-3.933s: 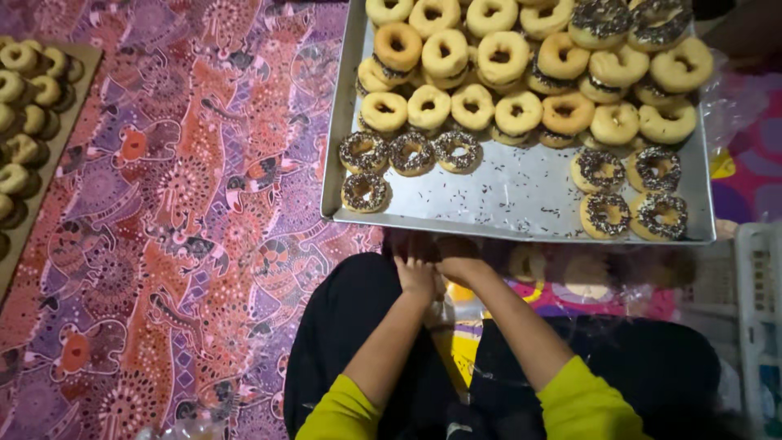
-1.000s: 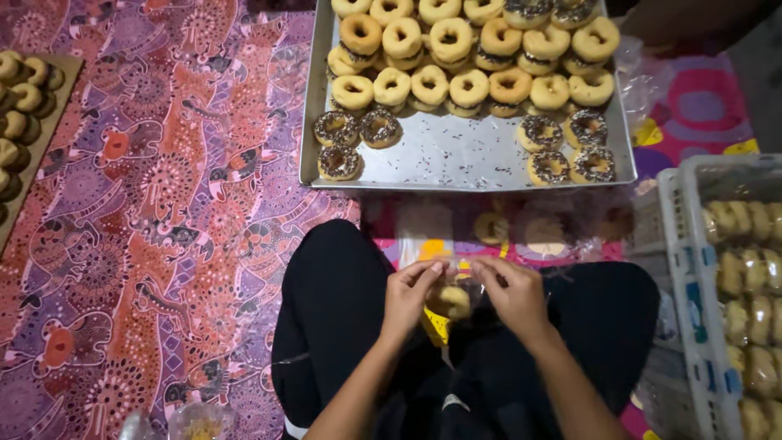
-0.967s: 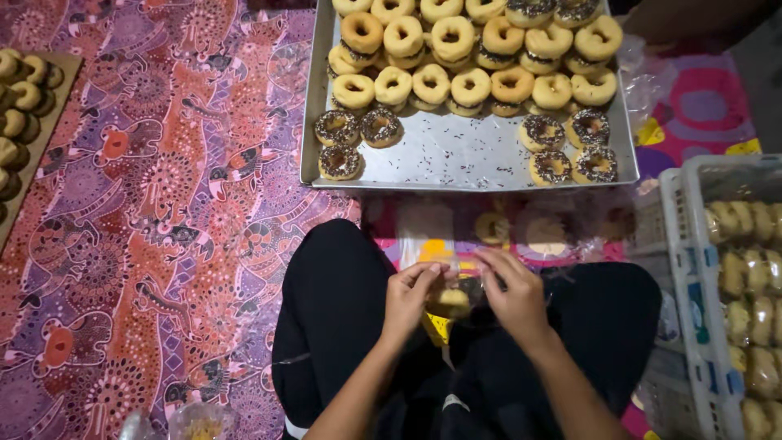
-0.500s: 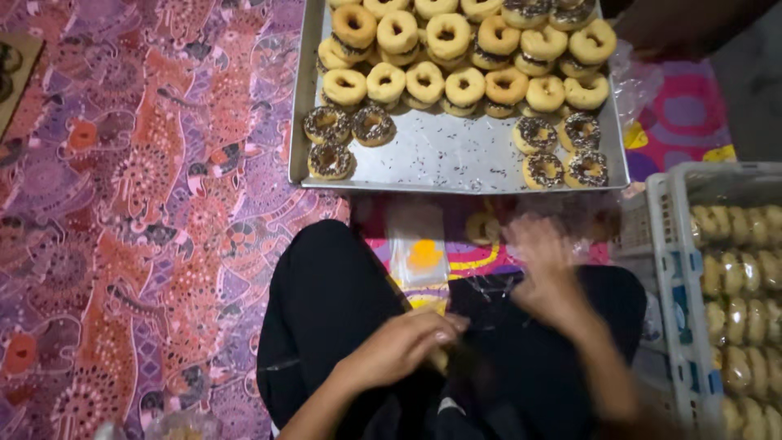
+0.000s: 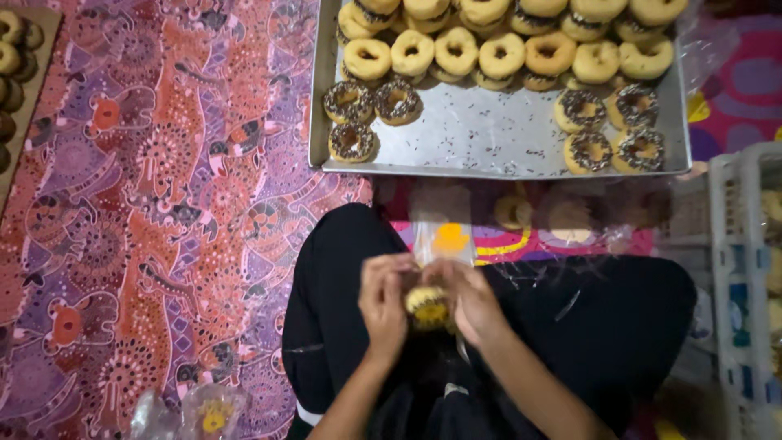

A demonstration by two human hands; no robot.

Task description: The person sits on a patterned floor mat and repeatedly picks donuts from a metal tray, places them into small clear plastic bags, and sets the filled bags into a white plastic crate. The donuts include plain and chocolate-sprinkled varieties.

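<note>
Both hands, left hand (image 5: 383, 301), right hand (image 5: 472, 303), pinching sprinkled doughnut (image 5: 428, 306), seemingly in clear bag (image 5: 442, 241)

Both hands close together over lap, left (image 5: 384, 303) & right (image 5: 471, 300), fingers curled inward.

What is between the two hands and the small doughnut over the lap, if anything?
Nothing visible is between them. The left hand and the right hand both close around the doughnut from either side, fingers touching it. A clear plastic bag stands just behind the doughnut, not between it and the hands.
</note>
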